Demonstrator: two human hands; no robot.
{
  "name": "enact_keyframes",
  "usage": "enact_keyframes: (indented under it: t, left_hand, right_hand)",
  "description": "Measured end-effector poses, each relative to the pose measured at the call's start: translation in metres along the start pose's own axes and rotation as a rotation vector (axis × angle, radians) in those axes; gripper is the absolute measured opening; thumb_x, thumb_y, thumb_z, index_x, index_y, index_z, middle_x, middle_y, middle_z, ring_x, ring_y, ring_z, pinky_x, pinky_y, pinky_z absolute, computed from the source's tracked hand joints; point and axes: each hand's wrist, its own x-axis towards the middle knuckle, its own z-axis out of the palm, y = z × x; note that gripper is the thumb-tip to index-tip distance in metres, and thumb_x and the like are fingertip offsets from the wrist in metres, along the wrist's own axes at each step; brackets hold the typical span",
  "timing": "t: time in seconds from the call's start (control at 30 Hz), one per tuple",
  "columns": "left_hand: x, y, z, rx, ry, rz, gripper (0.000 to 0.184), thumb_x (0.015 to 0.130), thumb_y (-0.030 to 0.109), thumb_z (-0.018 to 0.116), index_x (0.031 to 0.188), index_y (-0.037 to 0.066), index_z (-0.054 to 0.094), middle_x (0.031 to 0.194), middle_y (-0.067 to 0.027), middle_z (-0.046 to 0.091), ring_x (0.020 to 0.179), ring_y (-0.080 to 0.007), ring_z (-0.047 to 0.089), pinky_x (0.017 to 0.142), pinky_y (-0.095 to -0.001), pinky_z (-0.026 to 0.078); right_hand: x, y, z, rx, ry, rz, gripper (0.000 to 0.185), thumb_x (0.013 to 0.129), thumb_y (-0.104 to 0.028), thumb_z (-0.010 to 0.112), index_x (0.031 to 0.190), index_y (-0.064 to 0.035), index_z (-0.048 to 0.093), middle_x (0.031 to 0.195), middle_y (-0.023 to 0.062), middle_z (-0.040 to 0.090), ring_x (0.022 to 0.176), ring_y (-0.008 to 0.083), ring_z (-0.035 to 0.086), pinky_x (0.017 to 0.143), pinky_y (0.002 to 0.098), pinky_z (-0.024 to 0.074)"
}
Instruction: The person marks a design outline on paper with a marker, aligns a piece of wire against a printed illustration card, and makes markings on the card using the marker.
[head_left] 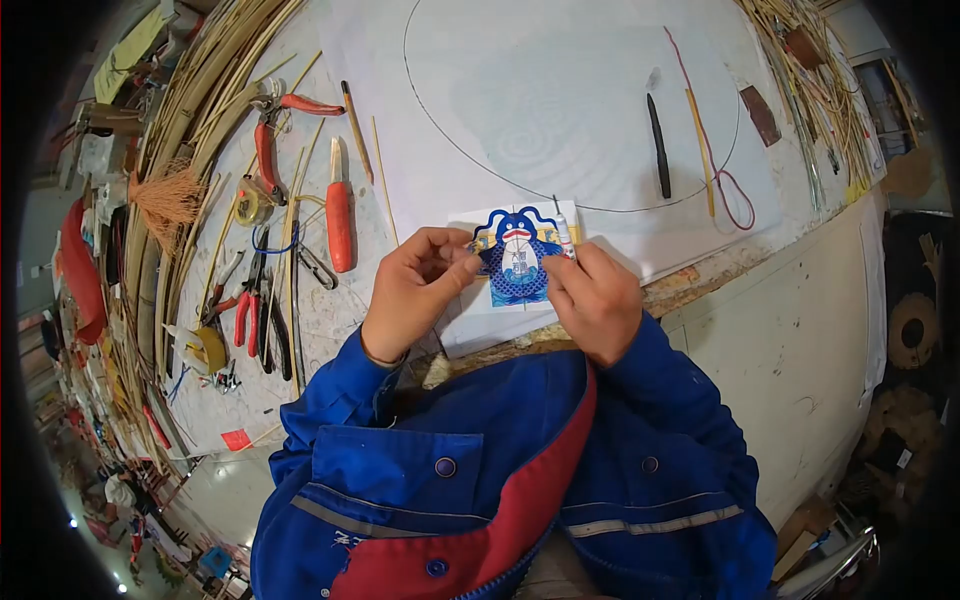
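Note:
A small picture (518, 262) of a blue, scaly cartoon creature with a white belly and red mouth lies at the table's front edge, over white paper (490, 328). At its left edge my left hand (425, 285) is closed, with thumb and forefinger pinching the border. My right hand (597, 298) grips a slim white pen (563, 235) with red marks, its tip pointing away from me. The fingers of that hand also touch the picture's right side. Fingertips hide parts of both side edges.
Beyond the hands, a large white sheet (590, 110) carries a drawn curve. On it lie a black pen (658, 145), a pencil (700, 150) and red cord (737, 200). Leftward are a red-handled knife (340, 225), pruning shears (266, 150), pliers (250, 305), tape (250, 202) and bamboo strips (190, 150).

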Motion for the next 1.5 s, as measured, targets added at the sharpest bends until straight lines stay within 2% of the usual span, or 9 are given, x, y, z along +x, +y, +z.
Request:
enact_keyframes:
  t: [0.1, 0.27, 0.4, 0.5, 0.63, 0.77, 1.03, 1.5]
  left_hand:
    - [0.007, -0.012, -0.006, 0.208, 0.024, 0.162, 0.029, 0.103, 0.013, 0.082, 0.127, -0.002, 0.073, 0.102, -0.0023, 0.079, 0.088, -0.0083, 0.073, 0.078, -0.0243, 0.059]
    - [0.01, 0.003, 0.004, 0.337, 0.025, 0.222, 0.021, 0.104, 0.015, 0.082, 0.116, -0.002, 0.077, 0.09, -0.002, 0.078, 0.08, -0.0072, 0.071, 0.073, -0.0243, 0.058]
    - [0.015, 0.007, 0.01, 0.509, 0.09, 0.26, 0.016, 0.101, 0.014, 0.084, 0.107, 0.001, 0.077, 0.082, -0.005, 0.076, 0.072, -0.0114, 0.072, 0.067, -0.0262, 0.057]
    - [0.015, 0.009, 0.016, 0.845, 0.225, 0.426, 0.015, 0.098, 0.015, 0.085, 0.095, 0.004, 0.075, 0.076, -0.0081, 0.072, 0.066, -0.0193, 0.073, 0.061, -0.0305, 0.055]
    - [0.016, 0.006, 0.022, 0.871, 0.315, 0.557, 0.02, 0.096, 0.018, 0.086, 0.088, 0.007, 0.072, 0.076, -0.0082, 0.072, 0.063, -0.0248, 0.071, 0.056, -0.035, 0.053]
    - [0.02, 0.0, 0.021, 0.909, 0.298, 0.614, 0.02, 0.095, 0.017, 0.086, 0.086, 0.007, 0.071, 0.074, -0.0071, 0.071, 0.061, -0.0241, 0.07, 0.054, -0.036, 0.052]
    - [0.02, 0.009, 0.018, 0.912, 0.206, 0.536, 0.023, 0.093, 0.018, 0.086, 0.082, 0.008, 0.068, 0.072, -0.0057, 0.07, 0.059, -0.0238, 0.069, 0.053, -0.0359, 0.051]
    - [0.023, 0.008, 0.012, 0.909, 0.145, 0.543, 0.026, 0.093, 0.021, 0.086, 0.079, 0.009, 0.068, 0.069, -0.0059, 0.066, 0.057, -0.024, 0.066, 0.052, -0.0378, 0.049]
  right_hand:
    - [0.0, -0.001, 0.001, 0.019, 0.023, 0.045, 0.027, 0.082, 0.004, 0.084, 0.107, -0.0048, 0.079, 0.087, 0.012, 0.063, 0.074, 0.0313, 0.067, 0.066, 0.0427, 0.0552]
    - [0.006, 0.008, 0.001, 0.107, 0.076, 0.105, 0.022, 0.086, 0.006, 0.083, 0.106, -0.0028, 0.078, 0.089, 0.0124, 0.064, 0.073, 0.0306, 0.067, 0.065, 0.0407, 0.0552]
    - [0.012, 0.016, -0.001, 0.185, 0.043, 0.137, 0.022, 0.087, 0.008, 0.081, 0.107, -0.0014, 0.077, 0.09, 0.0128, 0.066, 0.074, 0.03, 0.068, 0.066, 0.0394, 0.055]
    - [0.016, 0.018, -0.003, 0.223, 0.008, 0.175, 0.021, 0.088, 0.009, 0.08, 0.107, -0.001, 0.077, 0.09, 0.0133, 0.066, 0.075, 0.0298, 0.069, 0.066, 0.0388, 0.055]
    - [0.016, 0.021, -0.007, 0.231, 0.0, 0.183, 0.022, 0.088, 0.008, 0.08, 0.108, -0.0008, 0.076, 0.089, 0.0139, 0.067, 0.074, 0.0297, 0.069, 0.066, 0.0379, 0.0548]
    - [0.013, 0.026, -0.008, 0.208, -0.018, 0.214, 0.02, 0.089, 0.007, 0.079, 0.108, -0.0008, 0.076, 0.088, 0.0139, 0.068, 0.072, 0.0298, 0.068, 0.065, 0.0375, 0.0544]
    - [0.02, 0.031, -0.008, 0.18, -0.05, 0.269, 0.015, 0.091, 0.006, 0.078, 0.105, -0.001, 0.079, 0.088, 0.0132, 0.067, 0.071, 0.0286, 0.067, 0.064, 0.0368, 0.0528]
    - [0.025, 0.035, -0.008, 0.165, -0.116, 0.274, 0.016, 0.091, 0.005, 0.077, 0.105, -0.0019, 0.08, 0.088, 0.0127, 0.067, 0.072, 0.0279, 0.067, 0.065, 0.0364, 0.053]
